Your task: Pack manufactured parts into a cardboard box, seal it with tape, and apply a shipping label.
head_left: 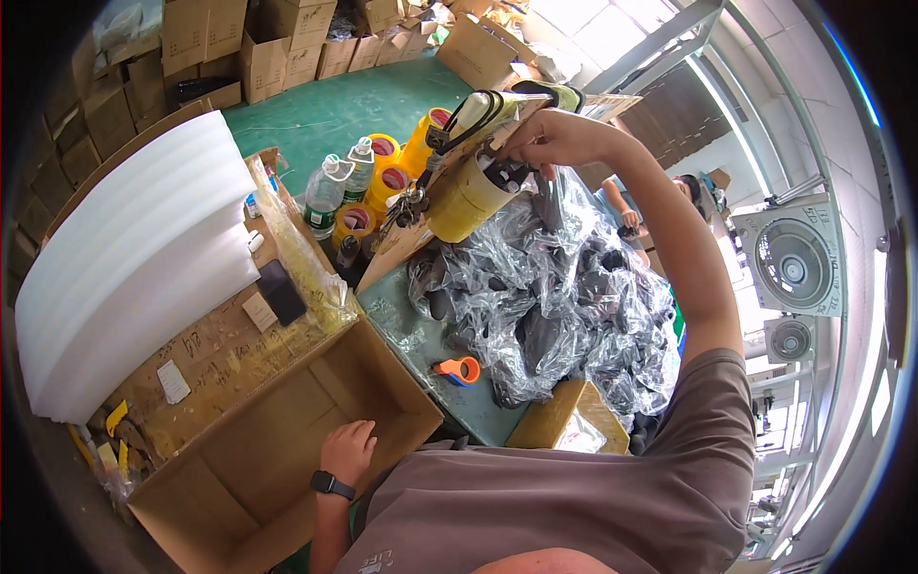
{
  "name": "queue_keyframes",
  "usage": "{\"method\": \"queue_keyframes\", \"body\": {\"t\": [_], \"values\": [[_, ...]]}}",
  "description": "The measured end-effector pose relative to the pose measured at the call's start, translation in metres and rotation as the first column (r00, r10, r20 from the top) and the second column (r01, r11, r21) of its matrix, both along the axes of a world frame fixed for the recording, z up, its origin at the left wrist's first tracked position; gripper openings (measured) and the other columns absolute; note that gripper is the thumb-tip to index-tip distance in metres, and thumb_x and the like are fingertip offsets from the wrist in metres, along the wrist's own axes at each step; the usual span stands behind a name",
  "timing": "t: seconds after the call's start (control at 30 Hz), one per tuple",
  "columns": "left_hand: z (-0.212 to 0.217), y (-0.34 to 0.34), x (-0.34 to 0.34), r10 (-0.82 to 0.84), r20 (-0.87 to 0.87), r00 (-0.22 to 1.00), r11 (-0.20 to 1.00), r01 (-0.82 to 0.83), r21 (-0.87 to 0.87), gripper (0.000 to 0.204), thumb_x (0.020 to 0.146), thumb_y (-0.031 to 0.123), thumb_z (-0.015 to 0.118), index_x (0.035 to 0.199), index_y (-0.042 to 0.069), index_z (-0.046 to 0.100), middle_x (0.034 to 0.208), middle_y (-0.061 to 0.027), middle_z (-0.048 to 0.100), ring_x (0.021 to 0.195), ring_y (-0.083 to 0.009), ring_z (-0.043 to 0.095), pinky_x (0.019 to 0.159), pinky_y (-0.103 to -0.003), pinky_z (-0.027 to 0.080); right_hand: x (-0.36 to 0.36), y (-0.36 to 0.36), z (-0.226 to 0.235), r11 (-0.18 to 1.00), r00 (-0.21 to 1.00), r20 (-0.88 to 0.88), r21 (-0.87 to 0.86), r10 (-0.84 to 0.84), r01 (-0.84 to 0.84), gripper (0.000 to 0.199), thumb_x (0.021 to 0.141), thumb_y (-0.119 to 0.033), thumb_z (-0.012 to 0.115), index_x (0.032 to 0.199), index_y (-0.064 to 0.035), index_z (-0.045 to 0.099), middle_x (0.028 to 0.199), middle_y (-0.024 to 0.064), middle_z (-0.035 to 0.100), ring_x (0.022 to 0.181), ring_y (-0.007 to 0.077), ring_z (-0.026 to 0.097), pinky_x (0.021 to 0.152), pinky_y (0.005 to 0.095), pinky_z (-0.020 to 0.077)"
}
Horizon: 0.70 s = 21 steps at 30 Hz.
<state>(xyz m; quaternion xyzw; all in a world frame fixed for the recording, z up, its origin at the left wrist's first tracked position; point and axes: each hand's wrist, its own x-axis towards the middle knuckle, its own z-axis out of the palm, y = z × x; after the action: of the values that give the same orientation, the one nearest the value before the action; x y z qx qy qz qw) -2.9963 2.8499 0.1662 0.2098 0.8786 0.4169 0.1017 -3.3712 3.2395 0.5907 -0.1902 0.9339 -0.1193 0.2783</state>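
My left hand (348, 450), with a dark watch on the wrist, rests by the near wall of an open cardboard box (277, 435). Its fingers lie stretched out and hold nothing. Stretched far forward, my right hand (559, 139) is at the mouth of a yellow cylindrical holder (469, 203) fixed to a wooden board (387, 253). The right fingers are curled together beside dark items (507, 174) in the holder; what they grip, if anything, is hidden. Below that hand lies a heap of dark items in clear plastic bags (564, 297).
An orange and blue tape dispenser (457, 371) lies on the green table. Yellow tape rolls (390, 182) and two clear bottles (325, 196) stand behind the board. White foam sheets (143, 258) and a dark phone (281, 292) are at left. Another person (626, 210) works beyond the heap.
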Motion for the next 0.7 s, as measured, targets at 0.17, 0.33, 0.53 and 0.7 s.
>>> {"method": "queue_keyframes", "body": {"t": [0.17,0.33,0.53,0.7], "values": [[-0.006,-0.004,0.006,0.049,-0.010,0.999,0.998,-0.049,0.050,0.034,0.094,0.020,0.077,0.125,0.007,0.076,0.124,-0.0130,0.078,0.115,-0.0355,0.072,0.099,-0.049,0.056,0.002,-0.025,0.010,0.979,0.994,-0.057,0.186,0.092,-0.080,0.037,0.098,-0.012,0.058,0.127,-0.0051,0.081,0.102,0.0110,0.081,0.077,0.0177,0.076,0.061,0.0320,0.0641],[-0.018,-0.015,0.018,0.086,0.005,0.996,0.996,-0.086,0.016,0.035,0.094,0.019,0.076,0.127,0.007,0.075,0.125,-0.0138,0.077,0.114,-0.0365,0.072,0.099,-0.049,0.056,0.005,-0.048,0.015,0.968,1.000,0.025,0.250,0.017,-0.023,0.034,0.100,-0.018,0.060,0.123,-0.0060,0.082,0.100,0.0155,0.080,0.068,0.0208,0.075,0.058,0.0342,0.0658],[-0.018,-0.016,0.022,0.094,0.008,0.996,0.995,-0.094,0.013,0.037,0.095,0.019,0.076,0.130,0.007,0.073,0.126,-0.0141,0.077,0.114,-0.0369,0.071,0.099,-0.049,0.056,0.010,-0.092,0.001,0.762,0.938,-0.182,0.547,-0.296,0.347,0.046,0.104,-0.031,0.062,0.119,0.0108,0.073,0.094,0.0228,0.076,0.076,0.0338,0.081,0.056,0.0438,0.0693],[-0.020,-0.012,0.028,0.122,0.008,0.993,0.992,-0.122,0.036,0.038,0.095,0.020,0.076,0.130,0.007,0.072,0.127,-0.0137,0.076,0.115,-0.0361,0.071,0.099,-0.049,0.056,0.016,-0.106,-0.008,0.728,0.922,-0.239,0.567,-0.304,0.386,0.046,0.105,-0.032,0.064,0.111,0.0133,0.074,0.080,0.0193,0.073,0.064,0.0303,0.076,0.055,0.0424,0.0689]]}}
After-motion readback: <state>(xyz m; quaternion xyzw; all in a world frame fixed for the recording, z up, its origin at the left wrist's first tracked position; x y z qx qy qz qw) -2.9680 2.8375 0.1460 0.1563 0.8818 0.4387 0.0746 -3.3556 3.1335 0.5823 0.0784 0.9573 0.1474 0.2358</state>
